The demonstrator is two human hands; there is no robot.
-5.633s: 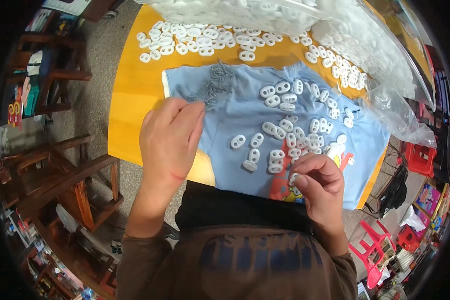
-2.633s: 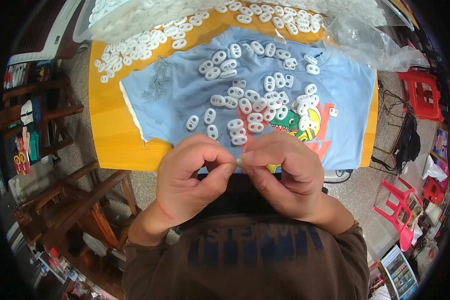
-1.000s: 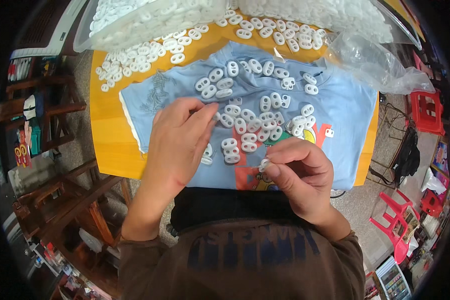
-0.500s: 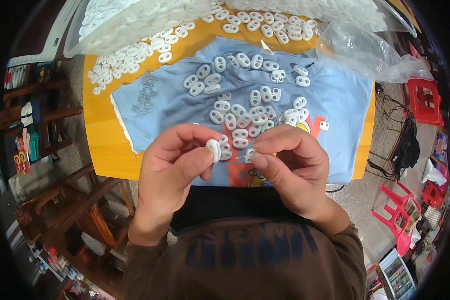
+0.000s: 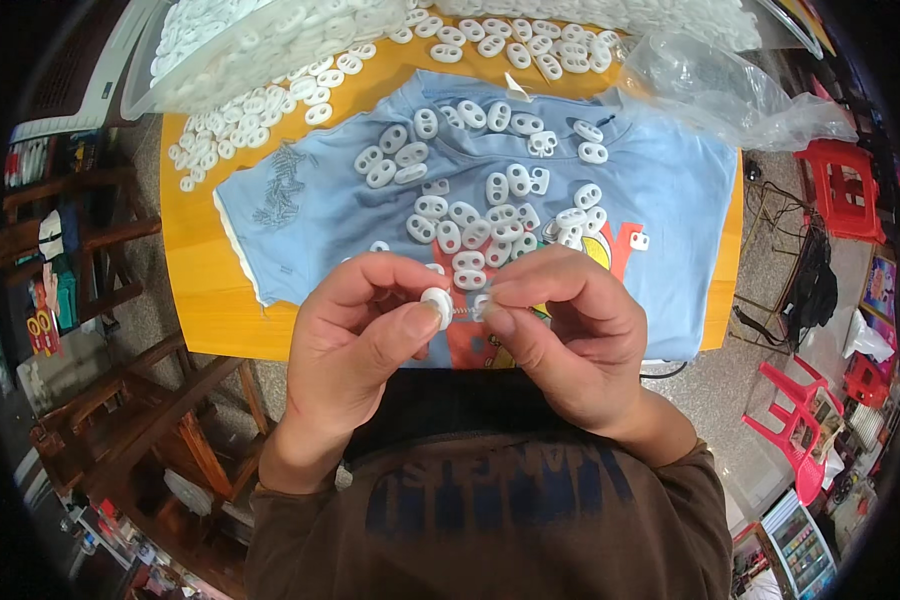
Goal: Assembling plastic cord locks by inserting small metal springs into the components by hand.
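My left hand (image 5: 342,345) pinches a white oval cord-lock shell (image 5: 437,306) between thumb and forefinger. Facing it, my right hand (image 5: 582,345) grips a small white cord-lock insert (image 5: 481,304), mostly hidden by the fingertips. A thin metal spring (image 5: 462,311) bridges the short gap between the two parts; whether its tip is inside the shell cannot be made out. Both hands are above a light blue T-shirt (image 5: 670,200) spread over the table. Many two-holed white cord-lock pieces (image 5: 468,270) lie on the shirt just beyond my fingers, some with square-ended inserts among them.
The yellow table (image 5: 235,330) carries loose oval pieces (image 5: 232,122) at far left and along the back. Clear bins (image 5: 140,90) full of white pieces stand at the far edge, with a crumpled plastic bag (image 5: 690,95) to their right. Red stools (image 5: 840,190) and wooden furniture (image 5: 170,400) flank the table.
My hands have come closer together, narrowing the gap between the shell and the insert. The spring now spans nearly all of that gap. The view has shifted slightly.
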